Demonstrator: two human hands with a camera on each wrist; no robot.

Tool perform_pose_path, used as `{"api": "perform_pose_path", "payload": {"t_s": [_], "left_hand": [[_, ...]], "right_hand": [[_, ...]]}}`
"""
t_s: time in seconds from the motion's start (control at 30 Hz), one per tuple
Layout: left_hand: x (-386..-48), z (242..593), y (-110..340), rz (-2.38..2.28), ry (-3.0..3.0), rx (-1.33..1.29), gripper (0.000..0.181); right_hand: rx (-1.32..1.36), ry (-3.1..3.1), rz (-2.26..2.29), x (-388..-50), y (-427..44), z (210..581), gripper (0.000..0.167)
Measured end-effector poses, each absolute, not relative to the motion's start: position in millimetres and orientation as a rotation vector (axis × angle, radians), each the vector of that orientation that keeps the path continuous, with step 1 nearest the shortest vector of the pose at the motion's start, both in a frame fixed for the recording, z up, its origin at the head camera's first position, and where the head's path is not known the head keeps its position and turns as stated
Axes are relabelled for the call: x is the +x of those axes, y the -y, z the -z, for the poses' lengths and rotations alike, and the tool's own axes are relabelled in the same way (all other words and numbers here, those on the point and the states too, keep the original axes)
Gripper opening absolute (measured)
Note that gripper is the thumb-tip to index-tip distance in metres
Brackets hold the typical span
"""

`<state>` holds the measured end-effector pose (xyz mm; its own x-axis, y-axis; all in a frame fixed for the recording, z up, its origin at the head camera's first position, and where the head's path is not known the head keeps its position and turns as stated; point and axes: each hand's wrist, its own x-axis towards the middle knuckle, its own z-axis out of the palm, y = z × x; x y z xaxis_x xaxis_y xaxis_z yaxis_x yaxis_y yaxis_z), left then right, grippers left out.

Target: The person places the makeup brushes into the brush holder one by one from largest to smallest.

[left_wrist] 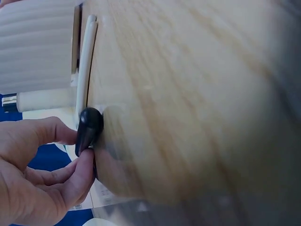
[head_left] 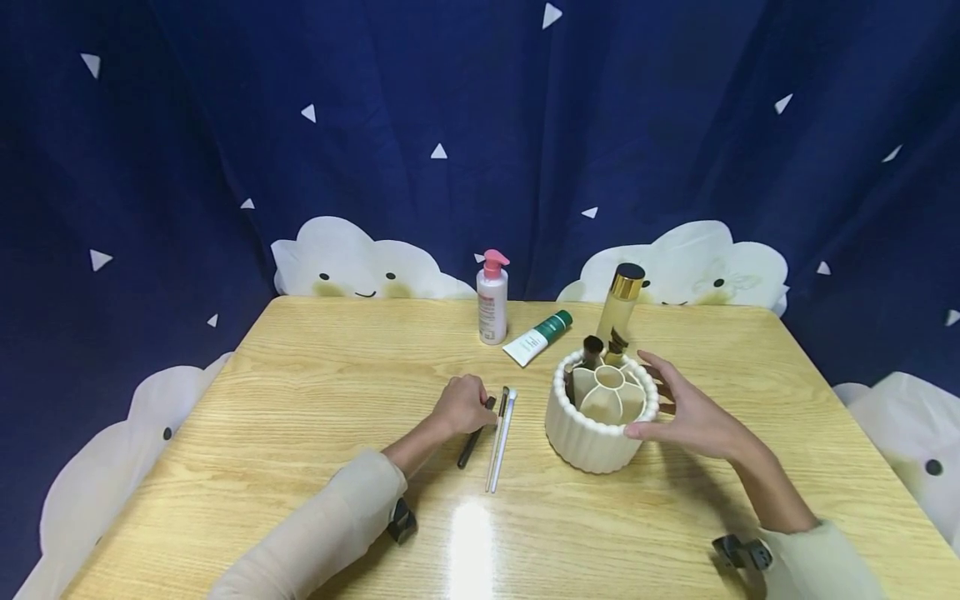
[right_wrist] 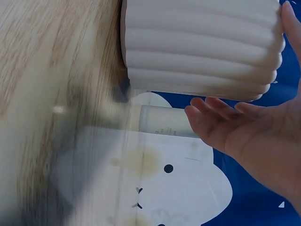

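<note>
A gap lies between the brushes point(head_left: 503, 442) and the holder point(head_left: 592, 446). The bottle point(head_left: 616, 315) obstructs the holder's far side, the tube point(head_left: 537, 338) its far left, the right hand point(head_left: 697, 417) its right.

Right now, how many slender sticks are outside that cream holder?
3: a black stick pinched by the left hand, and, lying side by side to its right, a dark-tipped stick and a white stick.

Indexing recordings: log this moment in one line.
left hand: pinches black makeup tool | right hand: at rim of cream organizer | beside tool: two makeup brushes
</note>
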<state>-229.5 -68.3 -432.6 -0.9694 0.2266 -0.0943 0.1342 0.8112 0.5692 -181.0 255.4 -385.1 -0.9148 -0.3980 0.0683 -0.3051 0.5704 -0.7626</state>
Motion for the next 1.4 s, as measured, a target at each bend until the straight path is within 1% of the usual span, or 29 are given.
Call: {"api": "perform_pose_path", "payload": {"t_s": [0.3,0.53,0.83,1.1,1.4], "left_hand": [[-236.3,429.9,74.8,-0.964,-2.775,0.338,0.014],[-241.1,422.8,76.9,-1.104,-2.668,0.366,0.012],[-243.7,403.7,67.2,-1.377,-2.576,0.461,0.023],[-245.4,381.4,59.2,-1.582,-2.51,0.604,0.026],[-236.7,365.9,49.2,-1.831,-2.361,0.57,0.032]], "right_hand": [[-0.624,-2.641,1.286,-187.1,-251.8,390.9,0.111],[-0.602,-2.614,1.326,-187.2,-250.4,395.9,0.11],[-0.587,-2.611,1.352,-186.4,-250.2,399.3,0.109],[-0.566,-2.623,1.352,-186.1,-249.6,398.3,0.109],[-0.568,-2.619,1.349,-185.6,-249.3,399.0,0.108]]}}
